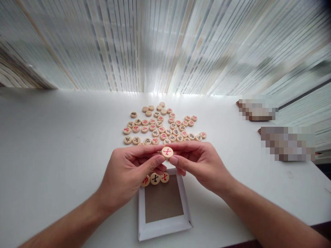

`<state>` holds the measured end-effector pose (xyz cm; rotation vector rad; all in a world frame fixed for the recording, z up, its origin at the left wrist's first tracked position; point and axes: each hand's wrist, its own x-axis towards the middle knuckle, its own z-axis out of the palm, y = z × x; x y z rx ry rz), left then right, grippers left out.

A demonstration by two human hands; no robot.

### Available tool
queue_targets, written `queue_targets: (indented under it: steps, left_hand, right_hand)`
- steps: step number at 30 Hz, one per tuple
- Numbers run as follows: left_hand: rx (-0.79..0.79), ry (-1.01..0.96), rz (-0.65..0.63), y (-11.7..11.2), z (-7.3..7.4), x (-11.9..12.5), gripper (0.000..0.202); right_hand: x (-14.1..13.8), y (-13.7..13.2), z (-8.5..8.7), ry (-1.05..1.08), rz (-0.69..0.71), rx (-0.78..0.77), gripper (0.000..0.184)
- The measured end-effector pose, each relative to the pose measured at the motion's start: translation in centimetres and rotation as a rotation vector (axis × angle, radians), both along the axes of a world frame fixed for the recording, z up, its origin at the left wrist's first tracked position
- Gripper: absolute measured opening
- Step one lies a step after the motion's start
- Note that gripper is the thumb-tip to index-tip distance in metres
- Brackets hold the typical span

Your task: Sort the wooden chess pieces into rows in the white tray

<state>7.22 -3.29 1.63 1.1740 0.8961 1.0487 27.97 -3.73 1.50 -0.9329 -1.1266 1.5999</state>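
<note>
Between the fingertips of both hands is a round wooden xiangqi piece (167,152) with a red character facing up. My left hand (136,162) pinches it from the left with thumb and forefinger; my right hand (198,160) does the same from the right. Below them lies a white-rimmed shallow box (164,227) with a brown bottom. Along its far end sit a red-marked piece (145,181), partly covered by my left hand, a black-marked piece (155,178) and another red-marked piece (164,177).
Beyond my hands, many loose xiangqi pieces (152,126) are spread over the white table (64,144), several showing blank faces at the back. Two blurred-out objects (258,110) lie at the right. A striped curtain (144,44) hangs behind the table's far edge.
</note>
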Motion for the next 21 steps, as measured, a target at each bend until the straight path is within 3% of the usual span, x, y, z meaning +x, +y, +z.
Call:
queue_targets:
  steps: [10,21]
  left_hand:
    - [0.124,0.065,0.068,-0.21,0.03,-0.03,0.015]
    - [0.374,0.267,0.100,-0.27,-0.22,-0.37,0.013]
  right_hand:
    - [-0.07,0.01,0.38,-0.039,0.043,0.004,0.026]
    - [-0.06,-0.04,0.31,-0.092,0.019,0.084,0.016]
